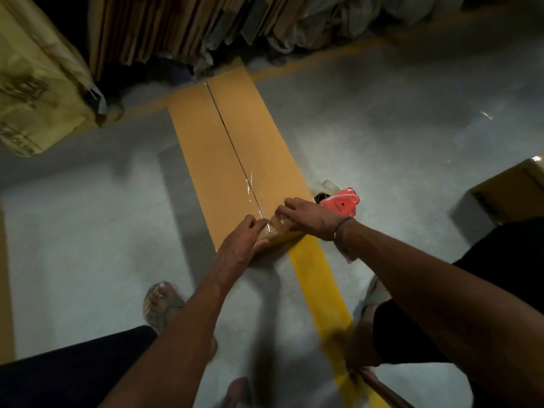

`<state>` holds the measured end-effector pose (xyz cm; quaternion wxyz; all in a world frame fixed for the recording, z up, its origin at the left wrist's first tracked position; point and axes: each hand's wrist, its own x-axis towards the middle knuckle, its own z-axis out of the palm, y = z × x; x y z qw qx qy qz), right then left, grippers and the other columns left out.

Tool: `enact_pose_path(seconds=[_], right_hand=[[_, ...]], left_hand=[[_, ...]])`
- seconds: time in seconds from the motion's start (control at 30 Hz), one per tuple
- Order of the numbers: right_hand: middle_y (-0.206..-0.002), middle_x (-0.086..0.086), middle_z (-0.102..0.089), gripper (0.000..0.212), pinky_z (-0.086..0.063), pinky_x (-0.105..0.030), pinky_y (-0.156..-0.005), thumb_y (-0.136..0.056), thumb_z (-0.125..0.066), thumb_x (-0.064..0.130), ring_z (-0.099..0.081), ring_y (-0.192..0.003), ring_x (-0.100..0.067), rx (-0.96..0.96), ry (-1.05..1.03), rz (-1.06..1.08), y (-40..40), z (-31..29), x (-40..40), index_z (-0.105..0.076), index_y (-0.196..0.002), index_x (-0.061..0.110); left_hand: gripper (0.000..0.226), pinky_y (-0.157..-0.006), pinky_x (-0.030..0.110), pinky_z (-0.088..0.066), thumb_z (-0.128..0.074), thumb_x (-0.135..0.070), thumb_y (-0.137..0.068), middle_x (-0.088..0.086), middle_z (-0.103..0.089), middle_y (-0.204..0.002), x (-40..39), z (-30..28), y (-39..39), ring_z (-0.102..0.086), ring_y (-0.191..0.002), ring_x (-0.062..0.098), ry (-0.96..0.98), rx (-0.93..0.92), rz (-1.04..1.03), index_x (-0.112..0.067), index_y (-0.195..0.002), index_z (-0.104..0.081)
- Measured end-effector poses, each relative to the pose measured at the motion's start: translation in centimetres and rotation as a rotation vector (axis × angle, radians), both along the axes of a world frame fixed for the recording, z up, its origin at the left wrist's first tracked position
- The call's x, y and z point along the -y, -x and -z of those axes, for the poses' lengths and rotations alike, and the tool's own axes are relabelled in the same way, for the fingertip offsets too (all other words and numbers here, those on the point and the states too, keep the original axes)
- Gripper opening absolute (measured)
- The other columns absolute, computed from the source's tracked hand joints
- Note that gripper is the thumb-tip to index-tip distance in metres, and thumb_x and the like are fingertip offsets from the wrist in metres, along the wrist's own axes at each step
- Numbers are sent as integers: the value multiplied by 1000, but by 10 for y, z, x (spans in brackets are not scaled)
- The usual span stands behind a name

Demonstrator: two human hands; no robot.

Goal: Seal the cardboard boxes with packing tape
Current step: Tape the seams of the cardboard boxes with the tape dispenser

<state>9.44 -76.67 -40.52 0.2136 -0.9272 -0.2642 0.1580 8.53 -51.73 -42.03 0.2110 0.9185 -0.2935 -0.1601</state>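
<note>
A long narrow cardboard box (212, 136) lies on the grey floor, its two top flaps meeting in a dark centre seam. A short strip of clear packing tape (256, 198) covers the near part of that seam. My left hand (240, 242) presses on the box's near end, its fingertips at the tape's end. My right hand (306, 216) pinches the clear tape at the near edge of the box, facing the left hand. A red tape dispenser (341, 201) sits on the floor just right of the box, behind my right wrist.
Flattened cardboard sheets (164, 28) and crumpled plastic stand along the back. A printed carton (32, 83) is at far left, another box (512, 189) at right. A yellow floor line (318, 287) runs under the box toward me. My sandalled foot (160, 301) is near the left arm.
</note>
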Motion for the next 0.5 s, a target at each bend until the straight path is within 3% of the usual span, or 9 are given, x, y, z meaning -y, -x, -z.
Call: enact_pose_path(seconds=[0.23,0.4,0.5], right_hand=[[-129,-13,-45,43,-50,-42,-91,-102,-56,21,-52,-108,-28,-40,313,-251,-18,-16,-12,-39,-140,17],[-135,-15,-42,54,-49,-43,-92,-98,-62,14,-55,-111,-31,-141,420,-240,-23,-21,-23,-34,-143,19],[-133,-15,-50,57,-50,-40,-87,-97,-64,19,-60,-110,-32,-155,469,-208,-26,-30,-36,-36,-147,17]], left_hand=[[54,-69,39,-55,-66,-35,-99,5,-48,-116,-43,-12,5,-52,-96,21,-116,100,12,-27,-148,-45],[56,-65,39,-56,-65,-35,-100,4,-47,-116,-66,-15,14,-53,-93,21,-152,123,-4,-31,-150,-40],[55,-66,34,-53,-63,-35,-102,-1,-42,-115,-75,-16,21,-49,-92,16,-115,83,-71,-36,-152,-41]])
